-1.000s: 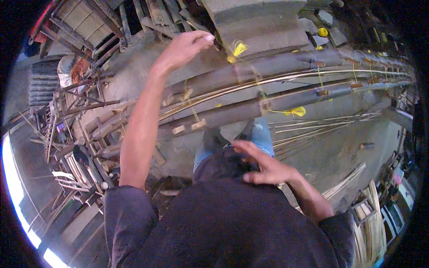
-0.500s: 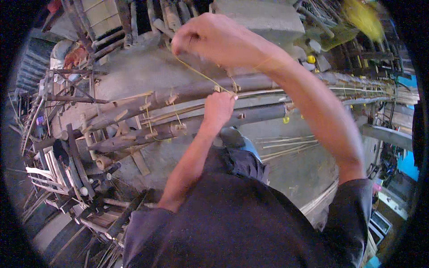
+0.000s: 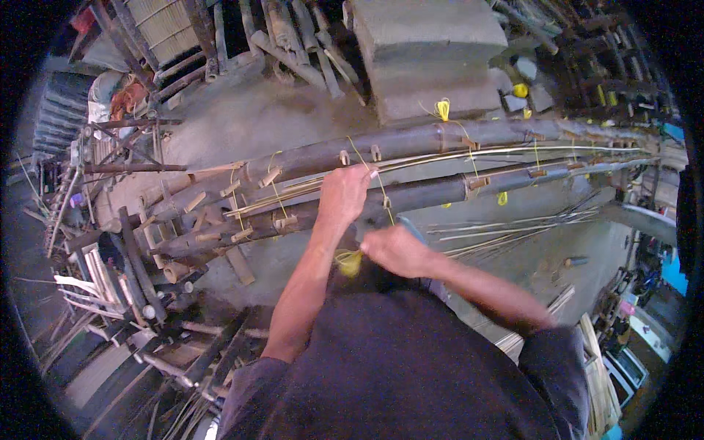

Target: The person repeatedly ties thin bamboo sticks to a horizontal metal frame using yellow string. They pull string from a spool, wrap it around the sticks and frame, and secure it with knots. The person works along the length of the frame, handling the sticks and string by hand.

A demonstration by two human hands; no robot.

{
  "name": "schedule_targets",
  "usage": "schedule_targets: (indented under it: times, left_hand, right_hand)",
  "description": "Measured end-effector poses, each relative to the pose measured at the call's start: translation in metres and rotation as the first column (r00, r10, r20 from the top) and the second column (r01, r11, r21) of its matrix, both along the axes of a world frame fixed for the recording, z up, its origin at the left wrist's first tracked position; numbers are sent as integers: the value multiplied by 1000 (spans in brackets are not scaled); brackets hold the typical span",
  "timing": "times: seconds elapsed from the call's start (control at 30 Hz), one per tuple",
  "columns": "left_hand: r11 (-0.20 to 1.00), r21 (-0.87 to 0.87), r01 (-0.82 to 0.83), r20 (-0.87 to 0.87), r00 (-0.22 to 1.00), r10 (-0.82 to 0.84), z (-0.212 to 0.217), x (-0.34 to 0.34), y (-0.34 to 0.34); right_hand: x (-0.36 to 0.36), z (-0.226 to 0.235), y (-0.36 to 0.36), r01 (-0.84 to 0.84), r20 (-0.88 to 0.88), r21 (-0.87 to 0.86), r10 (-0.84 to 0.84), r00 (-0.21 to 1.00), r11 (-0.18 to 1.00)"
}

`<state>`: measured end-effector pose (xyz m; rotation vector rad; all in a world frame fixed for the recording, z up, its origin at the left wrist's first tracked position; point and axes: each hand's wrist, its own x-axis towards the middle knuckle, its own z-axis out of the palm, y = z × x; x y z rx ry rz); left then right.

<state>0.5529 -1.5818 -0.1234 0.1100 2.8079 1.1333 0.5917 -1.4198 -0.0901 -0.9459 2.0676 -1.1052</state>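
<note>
Yellow cord (image 3: 355,149) slants across two dark, tube-like poles, passing over the far pole (image 3: 418,139) and down by the near pole (image 3: 429,193), with pale strips (image 3: 433,158) lying between them. The left hand (image 3: 346,194) is over the strips, fingers bent in and thumb tip beside the cord — whether it pinches the cord or only presses there, I cannot tell. The right hand (image 3: 398,251) is on the person's side of the near pole, its fingers curled closed, seemingly on the lower run, with a yellow bundle (image 3: 348,262) hanging beside them, blurred.

As I judge it, an even pull works best: let the left hand hold the crossing still while the right takes up slack along the cord's own line. Keep the line beside the short peg (image 3: 386,202) so it cannot slip sideways — and keep the bundle free of the taut length.
</note>
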Motion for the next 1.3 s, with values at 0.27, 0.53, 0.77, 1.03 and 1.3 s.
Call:
schedule_targets:
  times: [0.27, 0.53, 0.77, 1.03, 1.3]
  left_hand:
    - [945, 302, -124, 319, 947, 23, 17, -113, -4]
    - [997, -38, 72, 200, 978, -63, -30, -178, -99]
    - [993, 98, 63, 157, 985, -78, 59, -48, -197]
    - [963, -228, 144, -120, 977, -175, -40, 52, -190]
    - [986, -99, 136, 103, 987, -126, -8, 52, -169]
  right_hand:
    - [31, -61, -7, -100, -177, 243, 145, 973, 965]
    - [53, 8, -14, 104, 67, -115, -97, 993, 988]
    - [58, -71, -152, 299, 265, 281, -373, 889, 912]
    - [-70, 145, -254, -139, -594, 177, 218, 775, 974]
    - [-173, -85, -214, 403, 66, 168, -418, 906, 900]
